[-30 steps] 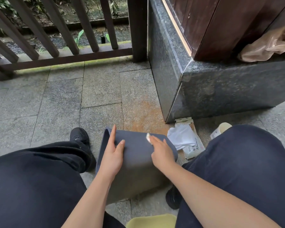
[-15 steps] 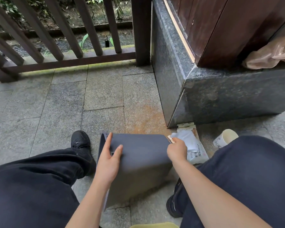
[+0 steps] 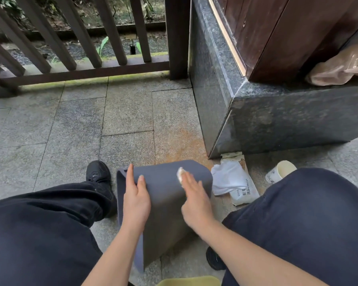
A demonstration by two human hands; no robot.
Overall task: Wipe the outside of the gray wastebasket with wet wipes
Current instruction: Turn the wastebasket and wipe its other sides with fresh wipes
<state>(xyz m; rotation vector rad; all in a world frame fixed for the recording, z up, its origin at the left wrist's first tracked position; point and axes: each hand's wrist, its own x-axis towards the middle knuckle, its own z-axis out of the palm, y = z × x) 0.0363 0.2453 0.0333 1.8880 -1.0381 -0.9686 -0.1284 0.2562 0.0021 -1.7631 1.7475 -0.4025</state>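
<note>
The gray wastebasket [image 3: 163, 203] lies tilted on the stone floor between my knees, its open rim toward the left. My left hand [image 3: 135, 200] rests flat on its upper side near the rim, steadying it. On the same face, further right, my right hand [image 3: 194, 201] presses a small white wet wipe [image 3: 180, 174], whose edge shows past my fingertips. Just right of the basket the wet wipes pack [image 3: 239, 183] lies on the floor with a white wipe pulled out on top of it.
A paper cup [image 3: 280, 171] lies by my right knee. A dark granite step [image 3: 277, 120] with a wooden door rises at the right, with a plastic bag [image 3: 339, 69] on it. A wooden railing [image 3: 81, 48] closes the far side. My black shoes flank the basket.
My right hand moved from the basket's right edge back onto its upper face with the wipe. The left hand stayed on the basket.
</note>
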